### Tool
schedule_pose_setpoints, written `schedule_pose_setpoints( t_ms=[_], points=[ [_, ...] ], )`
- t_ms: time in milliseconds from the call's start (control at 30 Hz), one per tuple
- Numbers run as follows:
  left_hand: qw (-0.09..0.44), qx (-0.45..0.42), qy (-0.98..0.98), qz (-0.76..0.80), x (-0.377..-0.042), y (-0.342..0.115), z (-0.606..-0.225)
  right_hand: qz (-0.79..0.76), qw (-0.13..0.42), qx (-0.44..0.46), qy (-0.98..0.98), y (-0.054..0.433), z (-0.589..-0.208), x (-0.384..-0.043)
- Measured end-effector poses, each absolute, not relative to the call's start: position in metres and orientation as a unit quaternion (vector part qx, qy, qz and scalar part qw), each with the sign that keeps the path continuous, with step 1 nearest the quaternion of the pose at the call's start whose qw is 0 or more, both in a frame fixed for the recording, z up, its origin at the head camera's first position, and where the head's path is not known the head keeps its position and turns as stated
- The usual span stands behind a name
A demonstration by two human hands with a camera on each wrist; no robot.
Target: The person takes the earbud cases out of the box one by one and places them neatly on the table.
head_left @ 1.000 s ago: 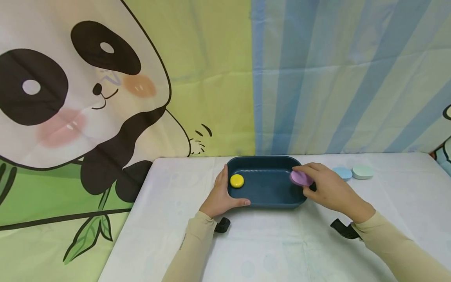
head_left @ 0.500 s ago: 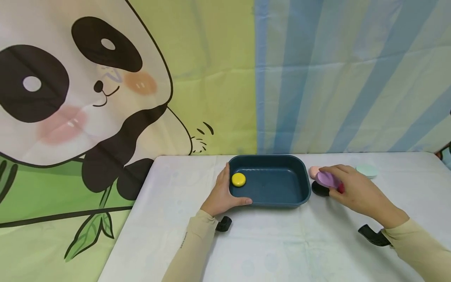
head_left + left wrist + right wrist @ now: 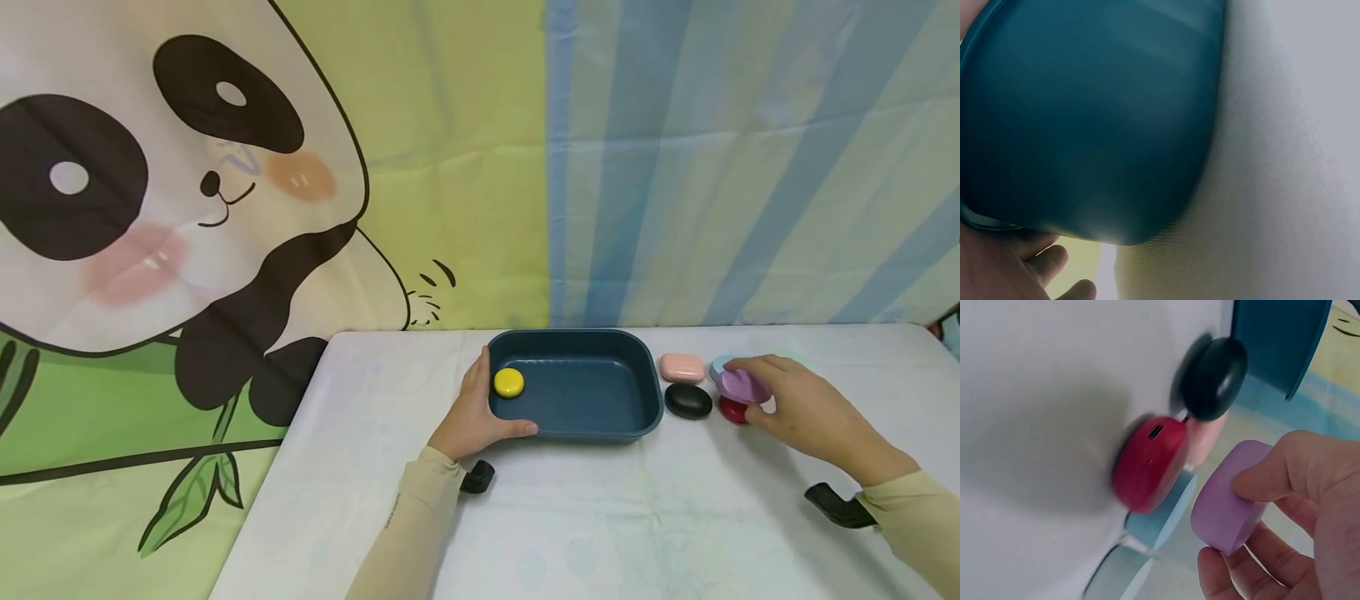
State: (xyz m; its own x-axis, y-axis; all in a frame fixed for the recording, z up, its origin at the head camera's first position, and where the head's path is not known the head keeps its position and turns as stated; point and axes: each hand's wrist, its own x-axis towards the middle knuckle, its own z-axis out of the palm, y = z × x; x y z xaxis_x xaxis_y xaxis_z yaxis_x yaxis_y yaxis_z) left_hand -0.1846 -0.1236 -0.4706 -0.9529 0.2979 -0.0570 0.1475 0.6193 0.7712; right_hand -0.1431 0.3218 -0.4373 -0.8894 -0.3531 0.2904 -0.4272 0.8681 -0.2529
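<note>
My right hand (image 3: 813, 412) pinches a purple rounded case (image 3: 1230, 495) between thumb and fingers, held above the table beside a red case (image 3: 1152, 464). The red one has a small charging port, so these look like earbud cases. A light blue case (image 3: 1163, 509) lies partly hidden beneath the right hand in the head view, and a pale green case (image 3: 1116, 572) is mostly hidden there too. My left hand (image 3: 476, 412) rests against the near left corner of a dark blue tray (image 3: 585, 423), fingers along its left side, thumb along the front. Inside the tray lies a yellow round case (image 3: 509, 382).
Just right of the tray, a pink case (image 3: 682, 367) lies behind a black oval case (image 3: 689, 402). White cloth covers the table (image 3: 570, 517). A panda-printed and striped curtain (image 3: 465, 167) hangs directly behind it.
The right hand has carried the purple case rightward, from the tray's right rim past the pink and black cases, which are now uncovered. The left hand stays at the tray.
</note>
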Motion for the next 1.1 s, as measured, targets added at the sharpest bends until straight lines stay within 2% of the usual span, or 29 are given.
schedule_pose_setpoints(
  t_ms=[333, 567, 767, 1000, 1100],
  points=[
    [0.082, 0.129, 0.895, 0.419, -0.184, -0.126, -0.471, 0.144, 0.106, 0.195, -0.964, 0.344, -0.444, -0.145],
    [0.081, 0.126, 0.893, 0.423, -0.183, -0.127, -0.474, 0.121, 0.039, 0.149, -0.981, 0.353, -0.448, -0.147],
    [0.079, 0.126, 0.892, 0.426, -0.183, -0.125, -0.473, 0.107, 0.003, 0.135, -0.985, 0.362, -0.454, -0.149],
    [0.084, 0.128, 0.892, 0.425, -0.184, -0.124, -0.472, 0.111, 0.015, 0.146, -0.983, 0.370, -0.461, -0.151],
    [0.086, 0.128, 0.890, 0.429, -0.183, -0.124, -0.473, 0.111, 0.001, 0.135, -0.985, 0.372, -0.464, -0.151]
  ],
)
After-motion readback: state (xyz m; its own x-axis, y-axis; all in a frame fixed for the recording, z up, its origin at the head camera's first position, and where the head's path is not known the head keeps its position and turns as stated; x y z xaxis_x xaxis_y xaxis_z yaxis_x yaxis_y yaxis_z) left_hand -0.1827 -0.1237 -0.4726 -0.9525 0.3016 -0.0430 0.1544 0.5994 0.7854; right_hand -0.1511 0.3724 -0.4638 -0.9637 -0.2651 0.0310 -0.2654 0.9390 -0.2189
